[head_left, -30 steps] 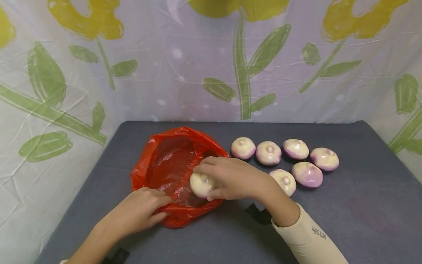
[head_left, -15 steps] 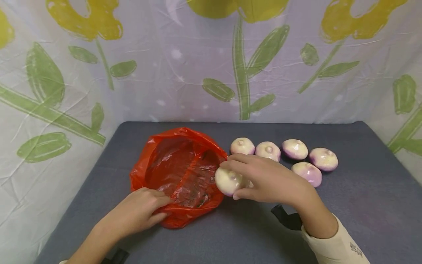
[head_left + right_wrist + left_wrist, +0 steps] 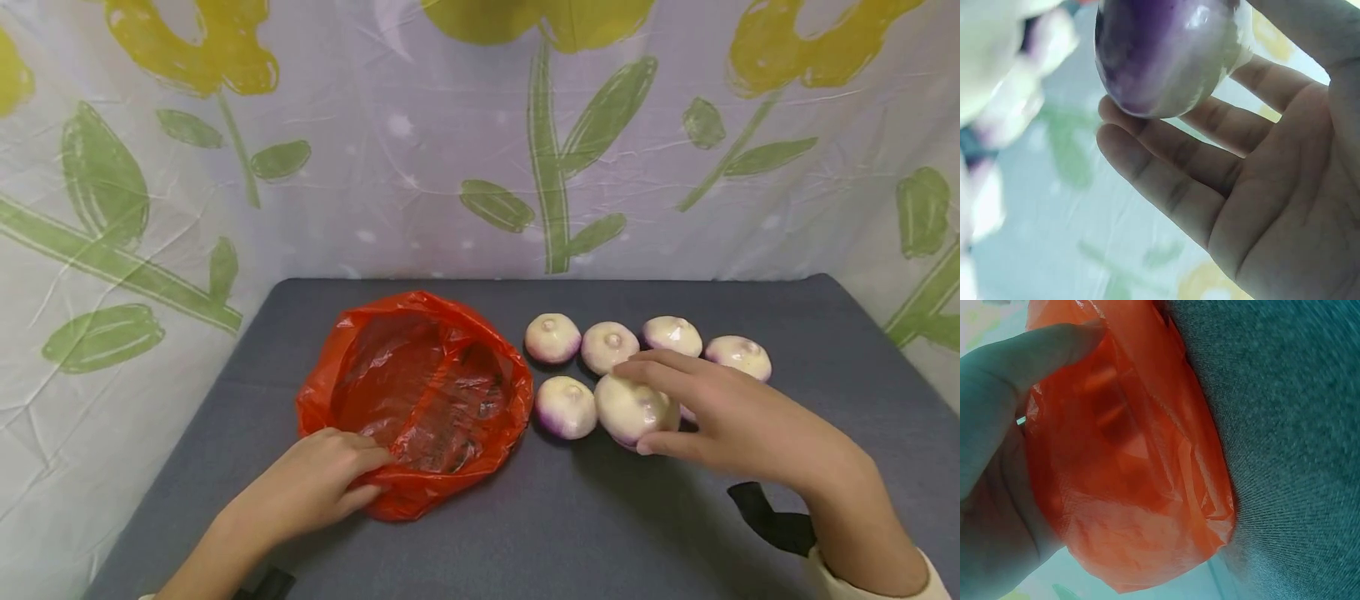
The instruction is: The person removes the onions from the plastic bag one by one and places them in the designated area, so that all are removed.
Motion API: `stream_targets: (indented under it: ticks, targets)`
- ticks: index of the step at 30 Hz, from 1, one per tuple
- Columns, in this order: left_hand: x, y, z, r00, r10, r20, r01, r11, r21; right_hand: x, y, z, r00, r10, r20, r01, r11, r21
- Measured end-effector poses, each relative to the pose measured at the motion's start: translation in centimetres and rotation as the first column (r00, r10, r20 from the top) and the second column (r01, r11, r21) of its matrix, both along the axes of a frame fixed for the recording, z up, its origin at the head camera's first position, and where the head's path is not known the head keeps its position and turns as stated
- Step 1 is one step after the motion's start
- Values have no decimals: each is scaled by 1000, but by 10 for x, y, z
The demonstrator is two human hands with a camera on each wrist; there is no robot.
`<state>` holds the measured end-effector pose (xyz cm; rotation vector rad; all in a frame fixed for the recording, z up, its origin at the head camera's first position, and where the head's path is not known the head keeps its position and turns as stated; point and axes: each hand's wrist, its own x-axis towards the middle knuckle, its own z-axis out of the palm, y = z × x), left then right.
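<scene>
My left hand [image 3: 330, 471] holds the near rim of an open red plastic bag [image 3: 408, 492], fingers over the edge and thumb outside. In the left wrist view the thumb [image 3: 1054, 353] presses the red film [image 3: 1122, 487]. My right hand [image 3: 720, 417] grips a glossy white-and-purple turnip [image 3: 632, 408] between thumb and fingers, over the front row of turnips. In the right wrist view this turnip [image 3: 1166, 56] shows its purple side against the fingertips. Just left of it lies another turnip [image 3: 566, 407].
Behind the right hand stand more turnips in a back row, among them a left one [image 3: 552, 337], a middle one [image 3: 610, 347] and a far right one [image 3: 741, 357]. The dark grey table [image 3: 480, 550] ends at a flowered cloth wall [image 3: 360, 192].
My right hand has moved right, from over the bag's opening to above the front row, with the turnip in its grip. The left hand and the bag have stayed put.
</scene>
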<state>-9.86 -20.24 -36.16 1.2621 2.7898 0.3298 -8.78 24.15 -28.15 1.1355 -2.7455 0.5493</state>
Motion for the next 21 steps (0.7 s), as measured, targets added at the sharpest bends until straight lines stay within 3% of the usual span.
stream_targets:
  ticks: [7,10,16,21]
  targets:
    - [1,1,-1,1000,0,-20,0,1000,1,15,54,-16,987,-154,-47,154,988,12]
    - [1,1,-2,1000,3,-15,-3,1000,1,20,72,-24,969,-239,-67,242,970,37]
    - [1,2,-1,1000,5,-3,-5,1000,6,26,103,-37,935,-354,-9,354,933,68]
    - [1,1,0,1000,0,-9,0,1000,3,20,119,-40,900,-427,86,413,900,140]
